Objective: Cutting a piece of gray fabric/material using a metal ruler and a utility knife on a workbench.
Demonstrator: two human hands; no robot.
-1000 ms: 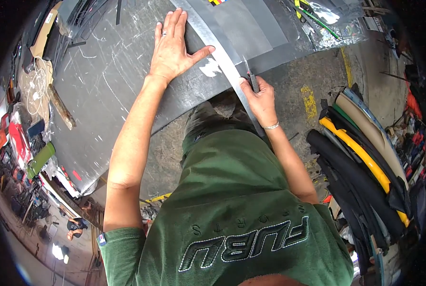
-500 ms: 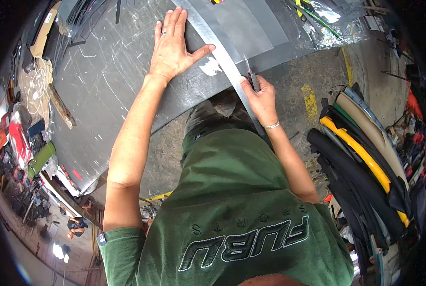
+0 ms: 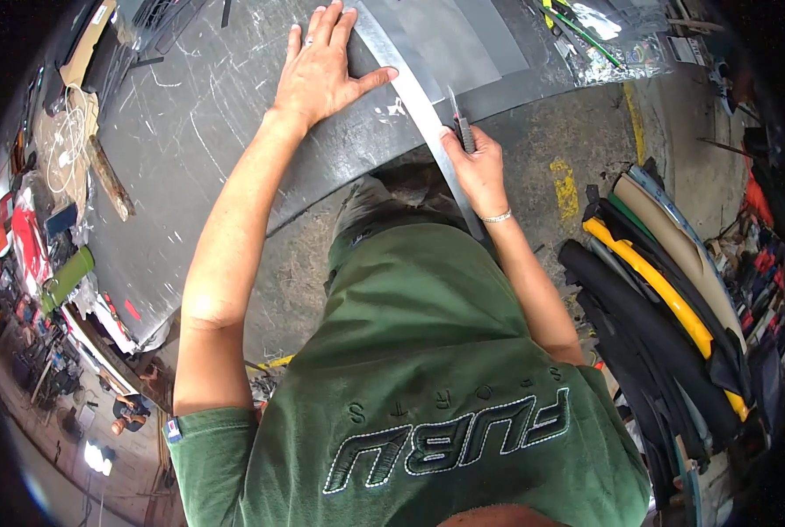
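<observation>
A long metal straightedge [image 3: 416, 98] lies across the dark worktable [image 3: 208, 149], its near end sticking out past the table edge toward my shirt. My left hand [image 3: 319, 81] rests flat with spread fingers on the tabletop, its thumb and fingertips reaching the straightedge's left side. In my right hand [image 3: 480, 171] is a utility knife [image 3: 465, 133], blade pointing away from me, close to the straightedge's right side. The right thumb touches the straightedge or lies just over it; I cannot tell which. Grey sheet material [image 3: 463, 44] spreads out right of the straightedge.
At the right stand rolls of material, one of them yellow [image 3: 665, 285]. A piece of wood [image 3: 111, 180] and a white cord [image 3: 63, 158] lie at the table's left. Clear plastic [image 3: 616, 57] covers the far right corner. Another person [image 3: 129, 413] is in the left background.
The view has shifted slightly, and a red and yellow mark at the top has left the picture. The white patch beside my left thumb shows smaller. Both hands keep nearly the same pose.
</observation>
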